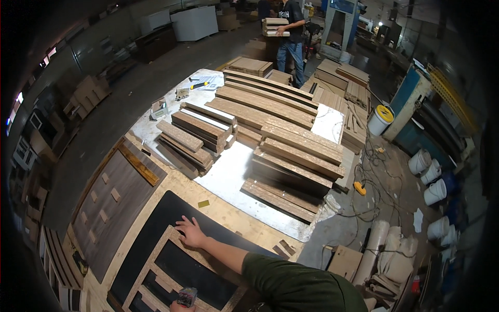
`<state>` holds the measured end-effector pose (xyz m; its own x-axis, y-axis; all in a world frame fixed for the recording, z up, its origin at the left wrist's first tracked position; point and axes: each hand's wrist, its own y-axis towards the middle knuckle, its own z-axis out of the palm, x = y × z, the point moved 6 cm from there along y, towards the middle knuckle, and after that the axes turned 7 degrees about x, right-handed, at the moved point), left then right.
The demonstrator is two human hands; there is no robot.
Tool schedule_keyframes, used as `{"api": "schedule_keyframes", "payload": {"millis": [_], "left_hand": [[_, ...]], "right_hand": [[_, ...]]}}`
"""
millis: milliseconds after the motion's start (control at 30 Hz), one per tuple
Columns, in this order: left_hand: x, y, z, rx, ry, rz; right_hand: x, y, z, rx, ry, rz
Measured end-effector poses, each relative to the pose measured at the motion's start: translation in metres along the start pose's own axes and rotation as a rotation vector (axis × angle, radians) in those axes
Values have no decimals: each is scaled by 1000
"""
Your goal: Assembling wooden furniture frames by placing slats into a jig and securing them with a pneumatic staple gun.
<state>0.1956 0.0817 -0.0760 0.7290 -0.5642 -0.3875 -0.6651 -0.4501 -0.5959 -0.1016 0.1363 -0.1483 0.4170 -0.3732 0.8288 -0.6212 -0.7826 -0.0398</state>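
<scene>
My right hand [192,234] reaches in from the lower right in a dark green sleeve. Its fingers are spread, resting on the upper corner of a particleboard frame [165,238] with bare wood edges. This frame lies on a black panel [171,205], whose surface shows through the openings. At the lower edge, my left hand [181,307], partly cut off, is closed around a small dark block-shaped object [187,296] with coloured marks. That object is over the frame's inner slats; its exact kind cannot be made out.
Ahead, stacks of wood strips [267,101] and short boards [200,127] cover a white-topped table [221,169]. A wood-grain panel [117,200] with small blocks lies left. Cables [382,169] trail across the floor beside white buckets [434,192]. Another person [292,39] carries boards at the back.
</scene>
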Motion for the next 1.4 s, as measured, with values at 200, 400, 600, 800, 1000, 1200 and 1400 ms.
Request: {"api": "schedule_keyframes", "payload": {"millis": [200,400,600,800,1000,1200,1400], "left_hand": [[16,7,6,-2,-35,-48],[3,2,0,-35,-31,-18],[21,4,8,50,-2,-93],[17,28,11,-78,81,221],[-26,-8,-18,-19,51,-174],[-41,-21,-31,23,49,-198],[-33,-17,-24,42,35,-217]], "right_hand": [[-2,2,1,20,-40,18],[1,0,-2,58,-47,18],[3,-4,2,84,-65,-17],[-56,26,32,-138,-160,-77],[-16,6,-8,-41,-78,-21],[-8,4,-3,3,-55,-16],[-6,3,-7,35,-49,-9]]}}
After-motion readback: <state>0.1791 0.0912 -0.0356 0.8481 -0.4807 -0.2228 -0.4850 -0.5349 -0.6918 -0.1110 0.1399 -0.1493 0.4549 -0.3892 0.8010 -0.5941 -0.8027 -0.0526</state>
